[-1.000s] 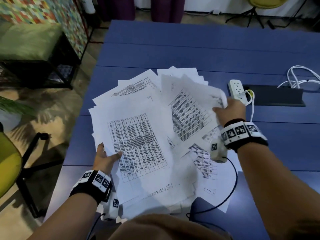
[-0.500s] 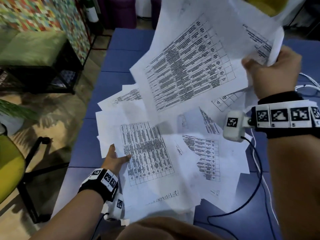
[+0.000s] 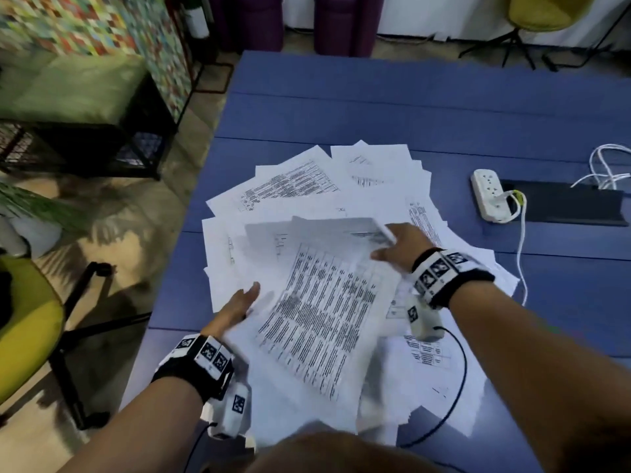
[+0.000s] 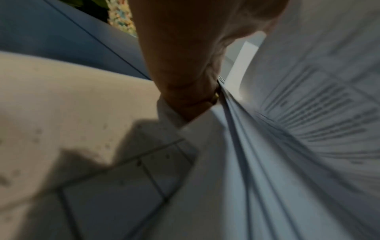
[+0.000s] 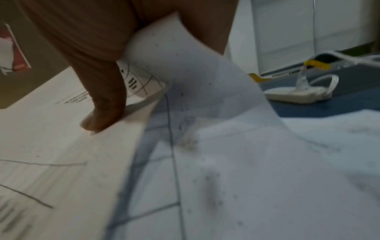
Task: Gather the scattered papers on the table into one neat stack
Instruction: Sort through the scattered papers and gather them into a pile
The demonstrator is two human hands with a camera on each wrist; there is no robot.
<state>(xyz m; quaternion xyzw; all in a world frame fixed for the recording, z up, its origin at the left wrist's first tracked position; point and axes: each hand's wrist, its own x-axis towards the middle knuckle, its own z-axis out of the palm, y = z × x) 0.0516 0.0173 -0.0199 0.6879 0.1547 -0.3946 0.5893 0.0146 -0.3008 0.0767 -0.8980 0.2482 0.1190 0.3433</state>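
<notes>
A: What is the right hand doing?

B: Its fingers are curling round the far corner of a printed sheet and pinching it. The paper is bending over the hand in the right wrist view.

A: And the left hand?

B: It is lying at the sheet's 9 o'clock edge. Its fingers look straight and close together in the head view. In the left wrist view the picture is blurry, so I cannot tell if they are gripping the edges beside them.

A: Where are the papers?

B: They are lying in a messy fan in the middle of the blue desk. The fan is spreading from 9 o'clock round to 3 o'clock, and more sheets are sitting close to the person at 6 o'clock.

A: How should this step go?

B: I think the sheet should be coming down flat on the pile, not flapping. The left hand should be holding 1 side like a wall, so the edges are lining up. Going slowly should be keeping the corner from creasing.

A: Any boxes or trays?

B: I am seeing none on the desk. A white power strip is lying at 2 o'clock with a white cable running toward the papers, so sheets there need lifting, not dragging.
</notes>
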